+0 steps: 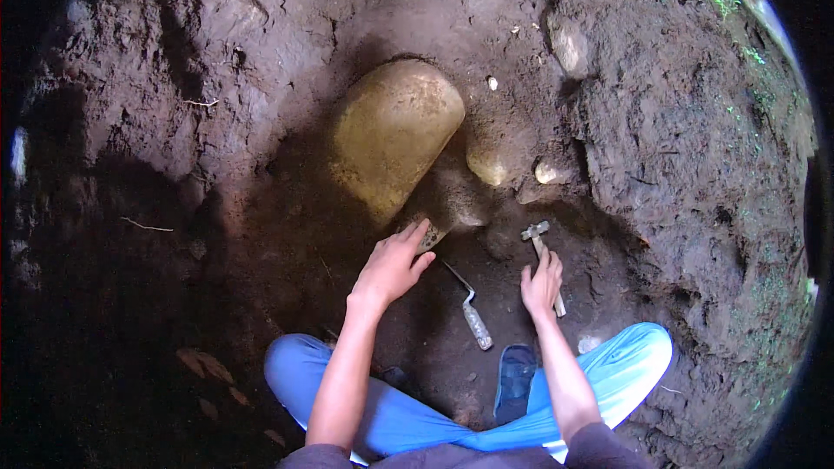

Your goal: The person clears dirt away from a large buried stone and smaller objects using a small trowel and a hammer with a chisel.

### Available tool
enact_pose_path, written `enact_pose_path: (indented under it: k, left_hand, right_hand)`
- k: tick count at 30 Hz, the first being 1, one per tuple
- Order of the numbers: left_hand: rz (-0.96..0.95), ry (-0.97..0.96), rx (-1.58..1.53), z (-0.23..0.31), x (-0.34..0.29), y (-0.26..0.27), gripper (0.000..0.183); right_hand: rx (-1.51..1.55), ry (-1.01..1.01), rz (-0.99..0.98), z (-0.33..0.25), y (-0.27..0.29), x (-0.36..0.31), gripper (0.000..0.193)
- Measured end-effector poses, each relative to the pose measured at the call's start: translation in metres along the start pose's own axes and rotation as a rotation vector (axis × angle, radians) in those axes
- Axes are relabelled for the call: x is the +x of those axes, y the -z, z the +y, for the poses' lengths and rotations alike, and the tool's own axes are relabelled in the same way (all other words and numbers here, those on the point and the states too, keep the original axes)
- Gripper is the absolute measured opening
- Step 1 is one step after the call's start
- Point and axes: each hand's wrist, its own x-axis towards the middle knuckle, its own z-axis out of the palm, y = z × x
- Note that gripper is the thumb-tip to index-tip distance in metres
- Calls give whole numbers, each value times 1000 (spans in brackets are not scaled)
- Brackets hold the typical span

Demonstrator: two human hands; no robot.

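Observation:
My left hand (391,265) is at a small speckled stone (432,240) in the dark soil, with fingers on one side and thumb on the other. Part of that stone is hidden under the fingers. My right hand (542,285) is closed around the handle of a small hammer (536,230), whose metal head points away from me. Between my hands lies a trowel (476,325) with a worn handle and a thin bent neck; its blade is hard to make out against the dirt. Beyond my left hand, a large smooth tan boulder (395,126) sits partly sunk in the earth.
Smaller rounded stones, among them a tan one (488,165) and a pale one (547,172), stick out right of the boulder. Rough earth walls (686,165) rise around the pit. My crossed legs (417,417) fill the near side. Dry leaves (207,365) lie at left.

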Motion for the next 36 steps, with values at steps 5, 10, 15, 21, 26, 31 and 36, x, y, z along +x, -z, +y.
enact_pose_path:
  k: [5,10,15,21,26,31,36]
  left_hand:
    - [23,-22,36,-5,-11,0,61]
    - [21,17,15,6,-17,-2,62]
    - [48,140,130,18,-45,23,61]
    - [220,281,291,41,-70,15,61]
    - [601,445,254,58,-88,2,51]
    - [860,713,223,25,-139,-60,43]
    - [889,1005,198,-6,-169,-128,46]
  right_hand:
    - [-142,-67,-187,15,-26,9,77]
    - [12,-91,-214,14,-36,16,51]
    - [497,-73,-425,-56,-5,15,36]
    - [761,121,-573,-115,28,9,38]
    - [954,249,-612,-125,28,-9,35]
    - [992,348,-616,-129,30,-35,39]
    - [1032,252,-744,-138,54,-45,37]
